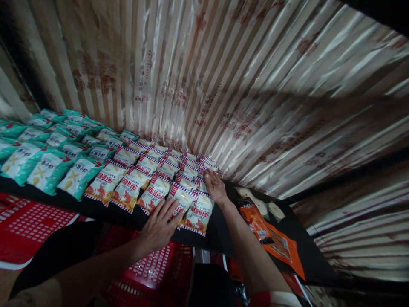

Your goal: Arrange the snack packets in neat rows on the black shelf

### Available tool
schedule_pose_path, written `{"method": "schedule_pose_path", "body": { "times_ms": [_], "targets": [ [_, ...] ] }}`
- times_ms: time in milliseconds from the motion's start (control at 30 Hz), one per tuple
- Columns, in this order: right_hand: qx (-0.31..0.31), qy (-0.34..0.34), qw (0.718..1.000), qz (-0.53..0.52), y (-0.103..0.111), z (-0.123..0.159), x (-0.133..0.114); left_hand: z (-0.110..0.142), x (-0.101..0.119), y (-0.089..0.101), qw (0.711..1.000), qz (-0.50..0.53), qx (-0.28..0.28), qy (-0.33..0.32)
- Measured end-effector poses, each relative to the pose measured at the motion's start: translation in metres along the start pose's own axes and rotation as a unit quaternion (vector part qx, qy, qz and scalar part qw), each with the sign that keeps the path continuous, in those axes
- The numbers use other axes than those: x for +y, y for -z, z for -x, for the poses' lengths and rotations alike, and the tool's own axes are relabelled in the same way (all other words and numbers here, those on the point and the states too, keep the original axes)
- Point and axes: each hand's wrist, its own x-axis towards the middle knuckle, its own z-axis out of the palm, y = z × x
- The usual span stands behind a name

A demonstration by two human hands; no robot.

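Rows of white and orange snack bags [155, 192] with striped red-and-blue edges lie overlapping on a black shelf [220, 232]. My left hand [161, 226] rests with fingers spread on the front of a snack bag near the right end of the front row. Farther back, my right hand [214, 185] lies along the right side of the group, its fingers stretched out against the end bags. Neither hand grips a bag. The bags under my fingers are partly hidden.
Teal snack bags [47, 170] fill the shelf's left side. To the right lie orange packets [283, 245] and white rolls [260, 207]. Red plastic baskets [153, 264] stand below the front edge. Behind rises a pleated, striped sheet [191, 76] with red print.
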Motion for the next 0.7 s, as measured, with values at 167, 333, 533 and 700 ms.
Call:
{"method": "schedule_pose_path", "body": {
  "times_ms": [167, 333, 533, 700],
  "targets": [
    [0.032, -0.007, 0.995, -0.091, 0.013, 0.009, -0.005, -0.001, 0.000, 0.002, 1.000, -0.005, -0.006, 0.000],
    [0.124, -0.127, 0.955, -0.237, 0.017, 0.037, 0.001, 0.000, 0.002, 0.000, 1.000, -0.007, 0.004, -0.010],
    [0.095, -0.200, 0.899, -0.377, 0.001, 0.042, 0.025, 0.000, 0.002, -0.001, 1.000, -0.012, -0.001, -0.018],
    [0.072, -0.239, 0.841, -0.481, -0.007, 0.016, 0.030, -0.002, 0.001, 0.001, 0.999, -0.027, -0.013, -0.027]
  ]
}}
